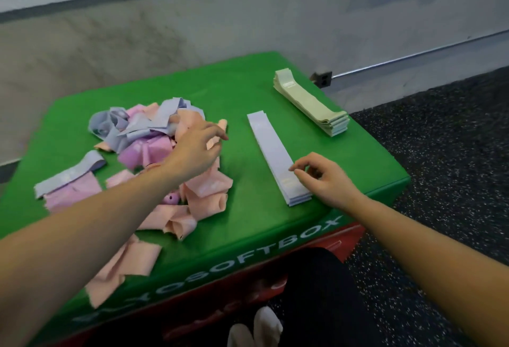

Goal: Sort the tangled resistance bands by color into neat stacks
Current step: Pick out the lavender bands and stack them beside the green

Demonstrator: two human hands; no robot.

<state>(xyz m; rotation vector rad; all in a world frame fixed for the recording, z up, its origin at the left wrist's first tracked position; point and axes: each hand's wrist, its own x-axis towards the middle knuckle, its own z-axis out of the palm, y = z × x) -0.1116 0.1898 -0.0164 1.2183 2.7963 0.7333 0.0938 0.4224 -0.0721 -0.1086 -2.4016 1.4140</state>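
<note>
1. Loose lavender band (70, 174), far left on the green soft box (239, 93): lies flat, partly over a pink band (73, 195). Unsorted.

2. Tangled pile (154, 137), left half of the box top: lavender, pink and peach bands knotted together, with more peach bands (121, 267) trailing toward the near edge.

3. My left hand (197, 151): over the right side of the pile, fingers spread and relaxed, closed on nothing that I can see. Whether the fingertips touch the peach band beneath, I cannot tell.

4. Lavender stack (272, 154), centre right: flat, edges roughly aligned, only a few bands deep.

5. My right hand (327, 178): at the near end of that stack, fingers curled, fingertips resting on its corner as if squaring it. I see no pinch on it.

6. Pale green stack (308, 101), far right corner: thick, neat, apparently finished.

Step in hand, as I judge it: the lavender sort, 1 colour done and pink and peach not begun. Next move calls for the left hand to single out 1 lavender band from the tangle, draw it free without dragging its neighbours, then flatten it onto item 4.
</note>
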